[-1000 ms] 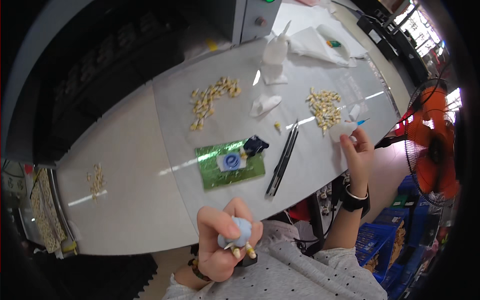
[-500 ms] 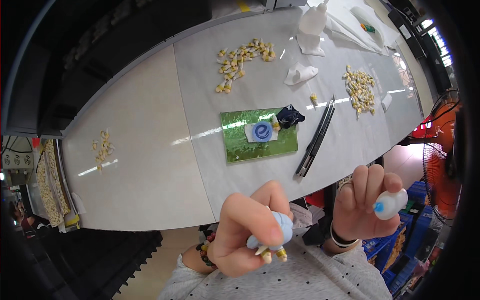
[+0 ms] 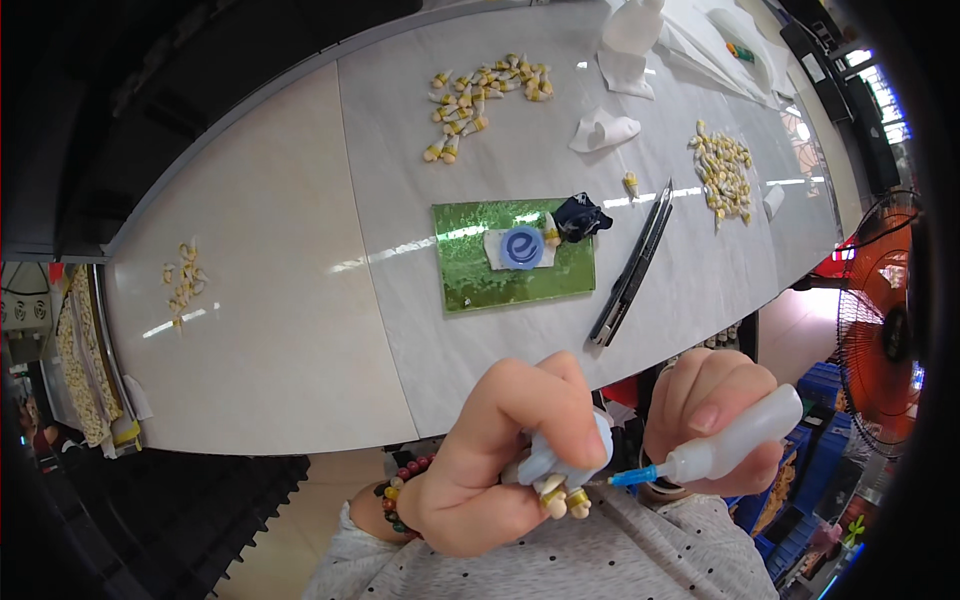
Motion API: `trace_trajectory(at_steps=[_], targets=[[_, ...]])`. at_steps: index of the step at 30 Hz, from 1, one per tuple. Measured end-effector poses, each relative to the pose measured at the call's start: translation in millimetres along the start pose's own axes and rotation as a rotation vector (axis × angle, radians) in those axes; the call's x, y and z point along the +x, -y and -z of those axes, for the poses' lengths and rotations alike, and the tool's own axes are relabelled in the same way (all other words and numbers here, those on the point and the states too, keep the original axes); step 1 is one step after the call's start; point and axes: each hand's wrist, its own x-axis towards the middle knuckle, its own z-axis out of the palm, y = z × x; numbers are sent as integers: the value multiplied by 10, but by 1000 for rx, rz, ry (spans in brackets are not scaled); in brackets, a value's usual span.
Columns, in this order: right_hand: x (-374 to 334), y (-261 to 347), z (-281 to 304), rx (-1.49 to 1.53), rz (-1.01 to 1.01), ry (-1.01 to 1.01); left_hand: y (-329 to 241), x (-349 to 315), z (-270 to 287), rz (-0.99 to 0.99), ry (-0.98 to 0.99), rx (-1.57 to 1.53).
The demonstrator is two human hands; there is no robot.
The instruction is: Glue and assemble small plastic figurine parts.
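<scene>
Low in the middle of the head view, my left hand point(image 3: 515, 450) is closed around a small light blue moulded figure point(image 3: 565, 452). Two small cream pieces with yellow bands point(image 3: 567, 500) stick out from its underside, like little feet. My right hand point(image 3: 715, 415) grips a translucent white squeeze bottle point(image 3: 738, 440), tilted so that its blue needle tip point(image 3: 635, 477) points left. The thin needle end is right beside the banded pieces; whether it touches them I cannot tell. My left fingers hide part of the figure.
On the table lie a green mat point(image 3: 515, 295) with a round blue dish point(image 3: 522, 247), a crumpled black wrapper point(image 3: 582, 218) and a utility knife point(image 3: 632, 270). Banded pieces form piles at the back point(image 3: 490, 90), right point(image 3: 722, 170) and left point(image 3: 184, 280). An orange fan point(image 3: 880, 320) stands at right.
The squeeze bottle in my right hand has swung from pointing at the camera to lying sideways, its tip now at the figure. My left hand has shifted slightly right with the figure.
</scene>
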Motion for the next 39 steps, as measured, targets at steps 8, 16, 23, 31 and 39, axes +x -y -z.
trace_trajectory(at_steps=[8,16,23,31,39], targets=[[16,6,13,-55,-20,0,14,4,5,-4,2,-22],[31,29,37,-55,-13,28,4,11,1,22,6,-37],[30,49,31,-56,-30,25,2,21,6,19,16,-31],[18,-43,43,38,135,6,1,27,28,32,38,-32],[238,127,951,-827,73,-490,-3,7,17,67,-23,-452]])
